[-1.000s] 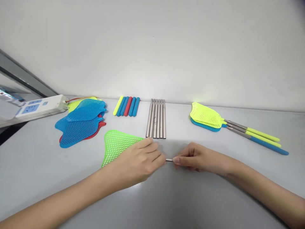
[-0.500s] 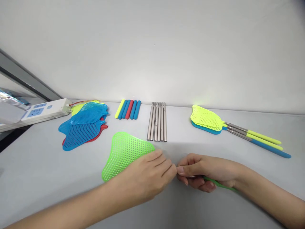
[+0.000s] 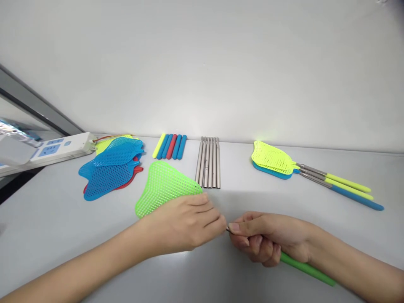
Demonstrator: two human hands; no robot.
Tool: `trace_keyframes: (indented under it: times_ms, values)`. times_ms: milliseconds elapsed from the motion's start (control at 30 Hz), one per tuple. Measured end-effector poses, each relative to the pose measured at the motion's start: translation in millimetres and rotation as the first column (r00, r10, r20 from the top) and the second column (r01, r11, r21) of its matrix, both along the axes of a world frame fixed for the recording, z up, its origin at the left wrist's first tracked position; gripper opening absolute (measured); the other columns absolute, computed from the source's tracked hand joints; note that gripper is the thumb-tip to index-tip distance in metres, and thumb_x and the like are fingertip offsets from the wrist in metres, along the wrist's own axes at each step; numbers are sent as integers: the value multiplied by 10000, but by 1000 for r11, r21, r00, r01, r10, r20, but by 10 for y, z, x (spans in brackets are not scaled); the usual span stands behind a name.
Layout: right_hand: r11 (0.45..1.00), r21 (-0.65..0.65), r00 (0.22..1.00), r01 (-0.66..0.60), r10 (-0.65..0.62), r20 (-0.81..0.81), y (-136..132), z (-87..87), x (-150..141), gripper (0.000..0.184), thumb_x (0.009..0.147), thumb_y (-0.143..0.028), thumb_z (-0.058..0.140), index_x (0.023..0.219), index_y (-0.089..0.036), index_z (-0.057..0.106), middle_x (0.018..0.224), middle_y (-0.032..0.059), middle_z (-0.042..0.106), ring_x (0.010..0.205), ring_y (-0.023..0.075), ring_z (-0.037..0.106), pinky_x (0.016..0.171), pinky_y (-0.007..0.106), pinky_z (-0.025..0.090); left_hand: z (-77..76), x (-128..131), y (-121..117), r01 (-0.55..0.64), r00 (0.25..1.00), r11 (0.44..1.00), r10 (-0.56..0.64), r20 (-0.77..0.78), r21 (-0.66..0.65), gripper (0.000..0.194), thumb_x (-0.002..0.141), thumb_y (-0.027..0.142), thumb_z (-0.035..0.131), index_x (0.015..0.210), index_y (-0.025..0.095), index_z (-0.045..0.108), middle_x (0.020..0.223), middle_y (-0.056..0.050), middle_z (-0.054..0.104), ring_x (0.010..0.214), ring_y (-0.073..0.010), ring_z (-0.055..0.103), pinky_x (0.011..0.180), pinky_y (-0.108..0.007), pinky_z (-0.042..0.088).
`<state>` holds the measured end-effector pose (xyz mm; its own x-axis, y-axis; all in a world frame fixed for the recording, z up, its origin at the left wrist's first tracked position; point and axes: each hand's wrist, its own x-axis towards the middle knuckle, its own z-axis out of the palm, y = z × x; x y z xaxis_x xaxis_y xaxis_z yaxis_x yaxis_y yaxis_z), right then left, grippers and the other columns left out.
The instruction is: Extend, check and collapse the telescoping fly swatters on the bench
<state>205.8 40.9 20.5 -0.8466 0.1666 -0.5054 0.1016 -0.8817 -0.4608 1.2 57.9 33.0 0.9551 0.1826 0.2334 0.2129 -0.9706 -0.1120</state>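
Observation:
A bright green fly swatter head [image 3: 166, 187] with a mesh face spreads out beyond my left hand [image 3: 189, 221], whose fingers are closed around its neck. My right hand [image 3: 261, 240] is wrapped round the same swatter's rod, and its green handle [image 3: 307, 269] sticks out below the palm toward the lower right. Between the two hands a short bit of dark metal rod [image 3: 227, 229] shows. The joint of head and rod is hidden by my left fingers.
Loose swatter heads [image 3: 110, 168] in blue, red and yellow overlap at left beside a white power strip [image 3: 63, 147]. Coloured handle grips [image 3: 170, 146] and several metal tubes [image 3: 208, 164] lie in rows at the back. Whole swatters [image 3: 274, 158] are stacked at right.
The green head has tilted and shifted slightly up. My left hand has moved a little left, widening the gap between the hands. More of the green handle shows below my right hand.

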Motion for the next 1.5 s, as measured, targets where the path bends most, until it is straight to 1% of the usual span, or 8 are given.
trace_keyframes:
  times_ms: [133, 300, 433, 667, 1000, 1233, 1400, 1500]
  values:
    - [999, 26, 999, 25, -25, 24, -8, 1, -22, 283, 831, -317, 462, 614, -151, 392, 462, -93, 186, 369, 25, 94, 275, 117, 72, 93, -39, 57, -56, 994, 977, 34, -105, -207, 213, 805, 53, 353, 715, 162, 513, 603, 26, 516, 540, -115, 394, 602, -265, 325]
    - [989, 147, 996, 21, -34, 85, -39, -1, -25, 269, 824, -342, 463, 637, -156, 407, 466, -93, 185, 372, 26, 98, 286, 123, 70, 236, -131, 105, -237, 965, 827, 141, -220, -511, 242, 852, 150, 366, 635, 176, 470, 563, 36, 491, 591, -112, 431, 606, -233, 342]
    - [981, 194, 994, 2, -23, 107, -42, -11, -15, 268, 820, -352, 459, 638, -162, 403, 455, -94, 186, 371, 28, 103, 293, 127, 75, 284, -180, 131, -287, 953, 778, 171, -252, -559, 270, 869, 200, 355, 628, 175, 473, 564, 32, 484, 599, -114, 433, 586, -234, 334]
    - [986, 166, 993, 11, -31, 118, -25, -38, 7, 263, 823, -332, 453, 631, -160, 402, 472, -91, 195, 375, 26, 100, 291, 121, 75, 212, -186, 152, -295, 951, 761, 174, -257, -578, 256, 872, 201, 344, 644, 176, 457, 587, 27, 488, 632, -119, 439, 606, -233, 339]
    - [997, 60, 993, -45, 38, 112, 0, -28, -8, 277, 847, -326, 423, 628, -156, 411, 454, -93, 203, 365, 27, 95, 279, 114, 79, 164, 9, -74, -372, 922, 818, 270, -278, -439, 301, 893, 302, 299, 662, 179, 447, 598, 25, 513, 561, -131, 467, 594, -273, 332]
    - [984, 153, 986, -87, 63, 155, -57, -18, 6, 279, 837, -358, 447, 647, -155, 428, 443, -99, 184, 353, 25, 97, 280, 122, 83, 95, 57, -169, -332, 931, 842, 220, -292, -425, 221, 861, 250, 393, 657, 181, 439, 569, 40, 519, 498, -117, 490, 441, -246, 257]
    - [997, 49, 997, -55, 52, 57, -37, -29, 27, 271, 849, -329, 417, 638, -159, 406, 443, -95, 182, 352, 31, 82, 269, 117, 80, 10, 32, -104, -179, 983, 970, 171, -64, -167, 257, 871, 242, 385, 633, 167, 446, 546, 36, 500, 478, -103, 435, 436, -268, 228]
    - [993, -88, 996, -78, 75, -45, -2, -63, 38, 279, 860, -324, 373, 632, -163, 391, 456, -87, 189, 348, 36, 79, 256, 117, 83, -2, 22, -43, -129, 991, 991, 130, 22, -36, 283, 880, 264, 376, 631, 160, 460, 547, 32, 500, 484, -95, 423, 448, -259, 241]
